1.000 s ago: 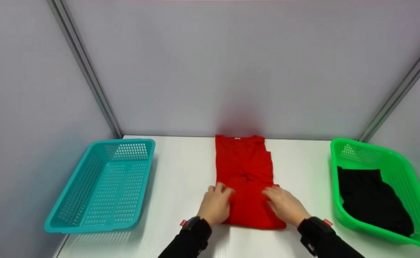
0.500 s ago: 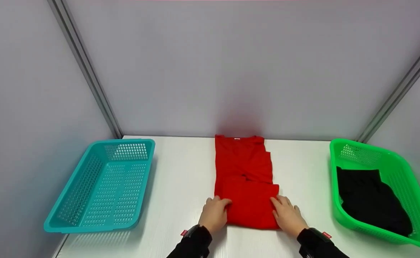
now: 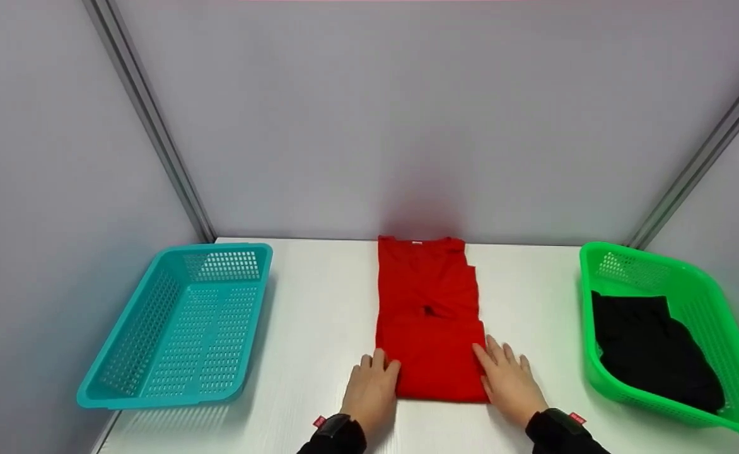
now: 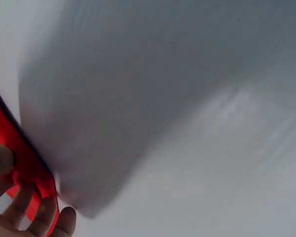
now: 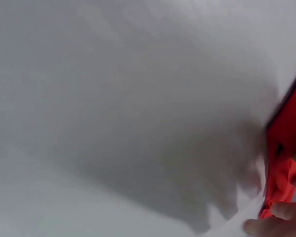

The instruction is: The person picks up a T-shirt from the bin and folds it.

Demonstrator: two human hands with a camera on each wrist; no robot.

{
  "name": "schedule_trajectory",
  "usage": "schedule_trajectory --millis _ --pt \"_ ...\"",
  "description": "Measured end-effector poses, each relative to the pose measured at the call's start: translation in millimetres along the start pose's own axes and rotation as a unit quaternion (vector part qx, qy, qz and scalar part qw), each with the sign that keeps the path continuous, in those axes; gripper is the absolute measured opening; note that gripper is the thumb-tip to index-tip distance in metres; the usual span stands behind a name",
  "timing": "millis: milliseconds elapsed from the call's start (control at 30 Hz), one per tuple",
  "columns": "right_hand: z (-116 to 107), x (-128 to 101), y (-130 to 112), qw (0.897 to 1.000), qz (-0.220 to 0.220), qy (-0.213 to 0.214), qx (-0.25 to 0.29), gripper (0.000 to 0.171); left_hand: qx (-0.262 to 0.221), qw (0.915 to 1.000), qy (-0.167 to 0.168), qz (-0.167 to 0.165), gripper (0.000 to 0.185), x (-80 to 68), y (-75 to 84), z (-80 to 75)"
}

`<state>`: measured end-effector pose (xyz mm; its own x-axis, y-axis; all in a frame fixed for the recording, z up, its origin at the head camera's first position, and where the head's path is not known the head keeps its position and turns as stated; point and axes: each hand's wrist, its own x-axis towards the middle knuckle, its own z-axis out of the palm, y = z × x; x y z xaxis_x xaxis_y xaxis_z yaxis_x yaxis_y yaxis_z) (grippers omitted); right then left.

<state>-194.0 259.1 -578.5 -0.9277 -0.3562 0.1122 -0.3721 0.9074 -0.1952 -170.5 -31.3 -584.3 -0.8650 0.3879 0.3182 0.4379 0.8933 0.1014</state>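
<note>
At the near edge of the white table [image 3: 319, 302] two dark sleeves come in from 6 o'clock; the left hand [image 3: 369, 389] lies flat with its fingers straight and slightly spread, its fingertips touching the lower left edge of the red shirt [image 3: 429, 321]; the right hand [image 3: 509, 381] lies the same way, fingers loosely fanned, its inner side against the lower right edge, so neither grip pinches any cloth in the head view; the wrist views are blurred, showing only fingertips beside red fabric, and I cannot tell more from them; the shirt sits at the centre of the table, stretching from the hands toward 12 o'clock, already narrowed into a long strip with both sides turned in, and its near end looks doubled into a thicker square block, while the far part with the collar lies single and flat; so by my judgement the lengthwise folds are done, the crosswise folding is only partly done, and the shirt sits in neither basket; at 9 o'clock stands a teal basket [image 3: 253, 251] holding nothing; at 3 o'clock a green basket [image 3: 672, 265] holds a crumpled black garment [image 3: 653, 350]; grey walls close the scene at 12 o'clock.
</note>
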Motion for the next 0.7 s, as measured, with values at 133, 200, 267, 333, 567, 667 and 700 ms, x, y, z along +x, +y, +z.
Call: schedule_trajectory --millis 133,200,267,333,567,667,700 --pt "5 -5 3 0.982 -0.172 0.062 -0.035 0.040 -0.009 0.9971 -0.029 0.070 0.024 -1.5 -8.7 -4.9" --pt "7 -9 7 0.969 -0.232 0.069 -0.049 0.039 0.004 0.9936 -0.043 0.104 0.020 -2.0 -12.2 -8.2" --pt "8 -12 10 0.964 -0.252 0.058 -0.056 0.041 0.033 0.9902 -0.052 0.125 0.016 -1.5 -15.1 -9.8" --pt "8 -15 13 0.965 -0.249 0.049 -0.067 0.041 0.072 0.9854 -0.051 0.146 0.013 -0.4 -17.2 -9.8" --pt "6 -13 9 0.968 -0.219 0.079 -0.089 0.023 0.158 0.9687 -0.009 0.191 0.005 4.9 -21.6 -6.5" --pt "1 -10 7 0.975 -0.179 0.127 -0.039 0.025 0.126 0.9773 0.004 0.171 0.009 9.1 -23.8 -11.4" --pt "-2 -8 6 0.976 -0.162 0.144 -0.013 0.026 0.104 0.9822 0.012 0.156 0.011 11.0 -24.8 -14.3"
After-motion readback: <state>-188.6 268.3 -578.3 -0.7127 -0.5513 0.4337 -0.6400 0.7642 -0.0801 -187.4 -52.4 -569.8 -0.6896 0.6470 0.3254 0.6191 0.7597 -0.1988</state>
